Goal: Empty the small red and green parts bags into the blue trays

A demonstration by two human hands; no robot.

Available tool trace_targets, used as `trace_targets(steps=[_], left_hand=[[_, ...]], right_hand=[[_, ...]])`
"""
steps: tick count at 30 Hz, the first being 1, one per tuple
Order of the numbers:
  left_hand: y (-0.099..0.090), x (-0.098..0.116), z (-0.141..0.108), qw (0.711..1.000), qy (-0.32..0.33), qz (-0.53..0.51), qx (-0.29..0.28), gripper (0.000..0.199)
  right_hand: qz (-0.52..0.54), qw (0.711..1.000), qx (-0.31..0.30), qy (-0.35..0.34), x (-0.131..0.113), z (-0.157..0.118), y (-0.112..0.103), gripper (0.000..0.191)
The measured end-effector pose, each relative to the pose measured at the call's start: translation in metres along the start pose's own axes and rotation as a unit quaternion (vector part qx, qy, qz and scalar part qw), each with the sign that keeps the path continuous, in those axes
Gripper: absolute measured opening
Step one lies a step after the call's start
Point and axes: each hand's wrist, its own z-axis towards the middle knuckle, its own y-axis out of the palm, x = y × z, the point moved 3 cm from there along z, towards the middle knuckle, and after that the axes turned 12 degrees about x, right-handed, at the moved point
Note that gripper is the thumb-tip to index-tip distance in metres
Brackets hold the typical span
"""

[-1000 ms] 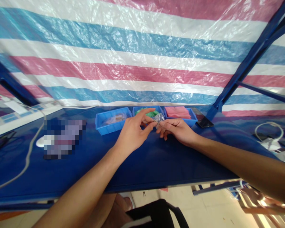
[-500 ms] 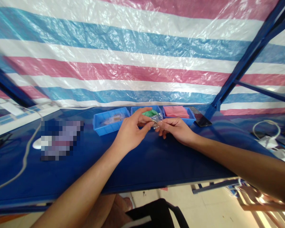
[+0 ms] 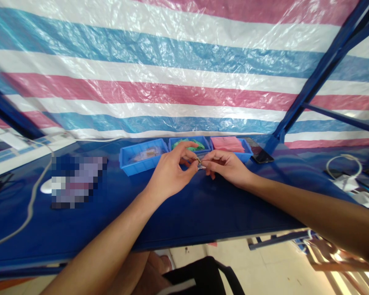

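Observation:
Between my two hands is a small clear plastic bag (image 3: 200, 164), pinched from both sides above the blue table (image 3: 184, 217). My left hand (image 3: 176, 167) holds its left side between thumb and fingers. On the right side, my right hand (image 3: 224, 164) grips it with thumb and index finger. Whatever the bag contains is too small to tell. Just behind my hands stands a blue bin with green packets (image 3: 199, 144). To its left, another blue bin (image 3: 138, 164) holds clear bags, and pink sheets (image 3: 226, 144) fill the bin on the right.
A dark phone (image 3: 260, 151) lies right of the bins. At the left are a white mouse (image 3: 46, 185), a pixelated item (image 3: 80, 180) and a cable (image 3: 30, 209). White cables and adapters (image 3: 347, 182) sit at the right.
The clear bag is lower and less spread out between my fingers, so more of the green packets shows. My hands have shifted only slightly.

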Motion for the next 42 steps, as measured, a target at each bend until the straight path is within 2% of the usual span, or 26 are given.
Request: trace_targets(steps=[5, 8, 11, 14, 15, 17, 18, 21, 24, 32, 34, 36, 37, 39, 40, 42], left_hand=[[0.0, 0.005, -0.002, 0.999, 0.025, 0.035, -0.002, 0.039], [-0.01, 0.005, 0.003, 0.989, 0.057, 0.133, 0.014, 0.039], [-0.038, 0.003, 0.015, 0.963, 0.08, 0.248, 0.064, 0.037], [-0.076, -0.006, 0.029, 0.937, 0.053, 0.313, 0.143, 0.032], [-0.087, -0.01, 0.033, 0.93, 0.045, 0.331, 0.153, 0.029], [-0.103, -0.021, 0.038, 0.922, 0.04, 0.362, 0.134, 0.026], [-0.107, -0.027, 0.04, 0.921, 0.036, 0.374, 0.104, 0.026], [-0.111, -0.048, 0.041, 0.929, 0.009, 0.369, 0.01, 0.029], [-0.109, -0.06, 0.04, 0.933, -0.009, 0.357, -0.043, 0.035], [-0.103, -0.063, 0.037, 0.939, 0.019, 0.341, -0.031, 0.039], [-0.095, -0.058, 0.034, 0.941, 0.046, 0.334, -0.026, 0.039], [-0.083, -0.05, 0.03, 0.941, 0.09, 0.326, -0.018, 0.036], [-0.075, -0.044, 0.028, 0.939, 0.119, 0.322, -0.016, 0.035], [-0.057, -0.031, 0.022, 0.939, 0.172, 0.297, -0.028, 0.032], [-0.048, -0.025, 0.02, 0.939, 0.19, 0.284, -0.04, 0.03], [-0.031, -0.016, 0.014, 0.938, 0.209, 0.265, -0.078, 0.027]], right_hand=[[0.005, 1.0, -0.015, 0.001, -0.001, -0.002, 0.004, 0.029], [0.001, 1.0, -0.011, 0.012, 0.0, -0.003, 0.004, 0.034], [-0.006, 1.0, -0.005, 0.021, 0.002, -0.003, 0.004, 0.038], [-0.011, 1.0, -0.007, 0.023, 0.003, -0.003, 0.005, 0.039], [-0.014, 1.0, -0.008, 0.024, 0.003, -0.003, 0.005, 0.038], [-0.018, 0.999, -0.01, 0.024, 0.002, -0.003, 0.005, 0.037], [-0.02, 0.999, -0.011, 0.024, 0.002, -0.003, 0.005, 0.036], [-0.023, 0.999, -0.013, 0.024, 0.0, -0.003, 0.004, 0.034], [-0.025, 0.999, -0.013, 0.026, 0.0, -0.003, 0.004, 0.035], [-0.045, 0.999, -0.019, 0.017, 0.003, -0.004, 0.005, 0.036], [-0.092, 0.995, -0.02, -0.023, -0.001, -0.006, 0.004, 0.035], [-0.189, 0.973, -0.026, -0.127, -0.009, -0.008, 0.001, 0.03], [-0.245, 0.949, -0.029, -0.198, -0.014, -0.008, -0.001, 0.026], [-0.335, 0.88, -0.028, -0.337, -0.025, -0.007, -0.011, 0.019], [-0.362, 0.849, -0.024, -0.385, -0.03, -0.004, -0.019, 0.018], [-0.421, 0.794, 0.004, -0.44, -0.04, 0.007, -0.041, 0.019]])
